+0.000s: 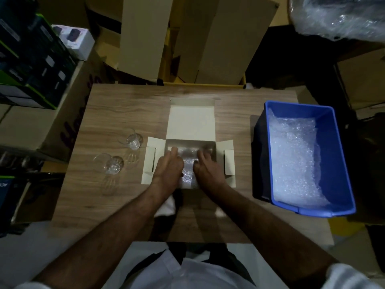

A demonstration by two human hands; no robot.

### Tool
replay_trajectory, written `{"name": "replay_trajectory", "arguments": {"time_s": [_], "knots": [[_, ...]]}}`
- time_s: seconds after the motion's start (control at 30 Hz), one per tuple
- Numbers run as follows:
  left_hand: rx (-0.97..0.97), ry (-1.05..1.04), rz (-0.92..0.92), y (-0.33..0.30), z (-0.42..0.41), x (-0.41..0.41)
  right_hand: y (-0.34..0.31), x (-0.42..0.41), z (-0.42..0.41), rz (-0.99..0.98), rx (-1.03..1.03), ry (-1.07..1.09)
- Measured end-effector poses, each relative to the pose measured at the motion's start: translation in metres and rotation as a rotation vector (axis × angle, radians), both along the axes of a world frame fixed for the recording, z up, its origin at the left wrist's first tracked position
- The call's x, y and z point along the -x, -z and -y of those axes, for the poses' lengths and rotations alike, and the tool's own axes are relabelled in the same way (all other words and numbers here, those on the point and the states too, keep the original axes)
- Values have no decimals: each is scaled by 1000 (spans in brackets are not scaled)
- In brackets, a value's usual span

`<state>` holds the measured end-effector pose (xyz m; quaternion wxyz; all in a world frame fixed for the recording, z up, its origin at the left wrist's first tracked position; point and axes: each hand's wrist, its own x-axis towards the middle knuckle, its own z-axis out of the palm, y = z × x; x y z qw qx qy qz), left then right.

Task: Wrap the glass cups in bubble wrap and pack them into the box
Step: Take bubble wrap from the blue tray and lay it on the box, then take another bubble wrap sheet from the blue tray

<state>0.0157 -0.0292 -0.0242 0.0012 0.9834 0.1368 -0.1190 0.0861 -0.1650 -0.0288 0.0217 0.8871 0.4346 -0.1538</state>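
Observation:
An open cream cardboard box sits mid-table with its lid and side flaps spread. Inside it lies a bubble-wrapped bundle. My left hand and my right hand reach into the box and press on either side of that bundle, fingers spread over it. Two bare glass cups stand on the table to the left of the box: one farther away and one nearer. The glass inside the wrap is hidden.
A blue plastic bin holding loose bubble wrap stands at the table's right side. Cardboard cartons and stacked product boxes crowd the floor behind and to the left. The wooden table ends just before my torso.

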Motion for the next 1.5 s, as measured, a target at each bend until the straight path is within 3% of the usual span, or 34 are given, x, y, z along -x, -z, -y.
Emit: {"name": "replay_trajectory", "arguments": {"time_s": [0.17, 0.47, 0.77, 0.97, 1.33, 1.5], "knots": [[-111, 236, -147, 15, -7, -2, 13, -10, -4, -148, 84, -88], [2, 230, -223, 6, -4, -6, 12, -12, -1, -126, 64, -134], [184, 153, 135, -18, 7, 5, -25, -17, 52, 1, -383, -63], [291, 178, 326, -43, 53, -24, -44, -35, 112, 79, -510, 197], [416, 332, 388, -42, 180, -88, -41, -56, 234, 195, -493, 435], [404, 288, 329, -38, 214, -114, -30, -75, 277, 39, -241, 486]]}}
